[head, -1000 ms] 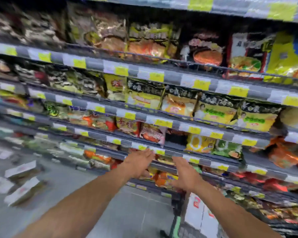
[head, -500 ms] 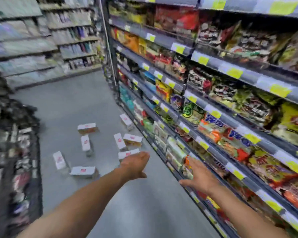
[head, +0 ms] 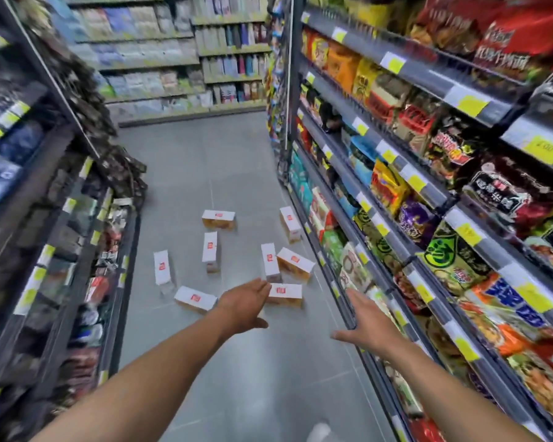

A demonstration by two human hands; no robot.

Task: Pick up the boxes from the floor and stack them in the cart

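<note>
**aisle_q:** which way are the boxes (head: 210, 250) lying?

**shelfwatch:** scattered flat on the floor (head: 205, 161) mid-aisle. I count eight, with white tops and a red mark. Four run lengthwise down the aisle: the left box (head: 163, 269), two in the middle, and the edge box (head: 290, 224) right by the foot of the right shelf (head: 396, 199). The far box (head: 218, 220) and near box (head: 284, 293) lie crosswise. The other two sit at a slant, one just beside a middle one.

**aisle_q:** what's around them?

**shelfwatch:** it's a narrow aisle. The left shelf (head: 77, 218) has dark packets, and the right shelf is crammed with noodle bags and yellow tags (head: 471, 105). A back shelf (head: 160, 62) runs across the far end. The boxes sit between the two side shelves, mostly nearer the right one.

**aisle_q:** and the hands?

**shelfwatch:** both bare arms are stretched forward. The left hand (head: 246, 304) is flat with straight fingers and the thumb out, and it's got nothing in it. It overlaps the near box's left end, but I can't tell if it's touching. The right hand (head: 369, 327) has its fingers spread and is empty too. It's hovering close to the right shelf's bottom edge, apart from the boxes.
</note>
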